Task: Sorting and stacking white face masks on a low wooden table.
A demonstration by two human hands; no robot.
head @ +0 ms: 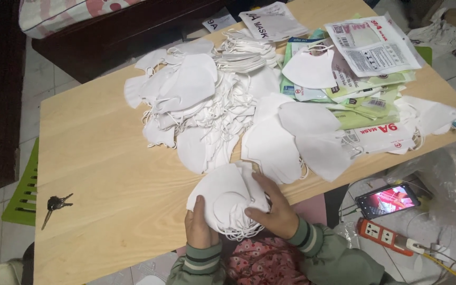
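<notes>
White masks (pixel 227 203) sat stacked at the table (pixel 106 158) edge, left hand (pixel 199 227) and right hand (pixel 273 208) clamped on them, squaring the stack, apart from the pile (pixel 207 100).

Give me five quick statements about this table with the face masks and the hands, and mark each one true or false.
1. Both hands grip one small stack of white masks at the near table edge. True: the left hand and right hand hold it from either side.
2. A bunch of keys lies on the table's left part. True.
3. The phone rests on the table among the masks. False: it lies on the floor to the right, its screen lit.
4. The big mask pile is black. False: it is white.
5. The printed packets lie at the table's far right. True.
</notes>
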